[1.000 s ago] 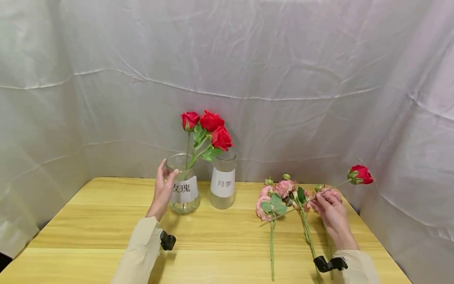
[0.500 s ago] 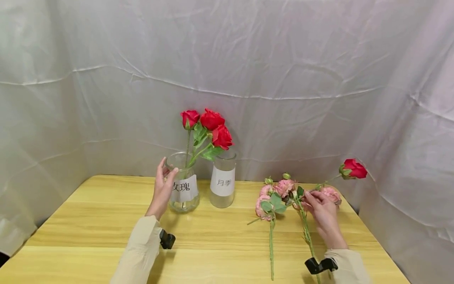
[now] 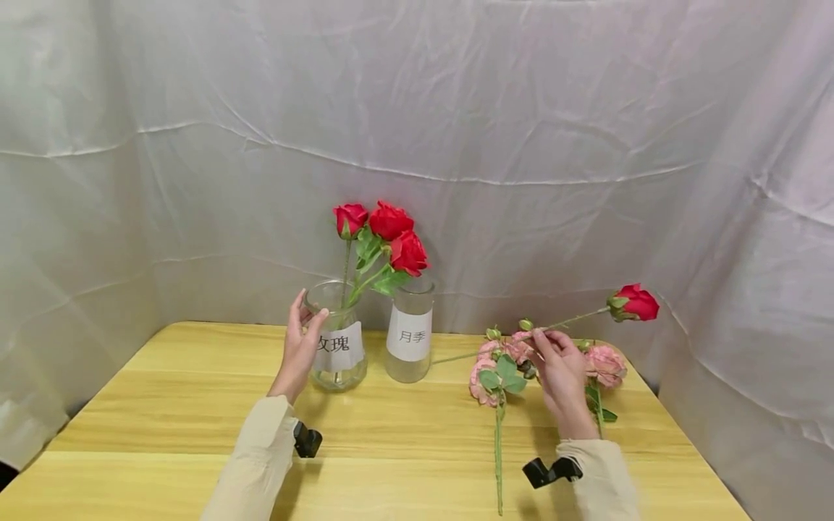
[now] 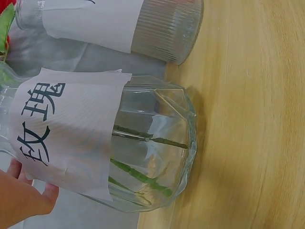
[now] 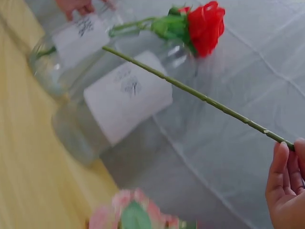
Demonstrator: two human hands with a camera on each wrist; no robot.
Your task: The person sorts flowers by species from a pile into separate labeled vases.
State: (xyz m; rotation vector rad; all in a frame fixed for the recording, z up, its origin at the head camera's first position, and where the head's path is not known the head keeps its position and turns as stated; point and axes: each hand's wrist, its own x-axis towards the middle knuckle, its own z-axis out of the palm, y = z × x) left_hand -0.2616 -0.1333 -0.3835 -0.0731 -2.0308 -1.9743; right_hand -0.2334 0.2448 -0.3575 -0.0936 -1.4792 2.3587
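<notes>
My left hand (image 3: 302,354) holds the left side of a wide glass vase (image 3: 345,380), thumb in front and fingers behind its neck. Three red roses (image 3: 391,221) stand in it, and in the left wrist view their stems (image 4: 143,176) reach down near the base. Over the table's right side, my right hand (image 3: 562,376) pinches a single red rose (image 3: 633,302) by its stem. The bloom points right, and the bare lower stem (image 5: 205,98) slants left toward the vases. A narrower glass vase (image 3: 409,369) with a white label stands right of the wide one.
Pink flowers (image 3: 483,380) lie on the wooden table (image 3: 391,449) under and left of my right hand. Another pink bloom (image 3: 606,364) lies to its right. Grey cloth (image 3: 417,130) hangs behind the table and along both sides.
My right hand has moved left and slightly up with the red rose, carrying the stem's end near the narrow vase. My left hand stays on the wide vase.
</notes>
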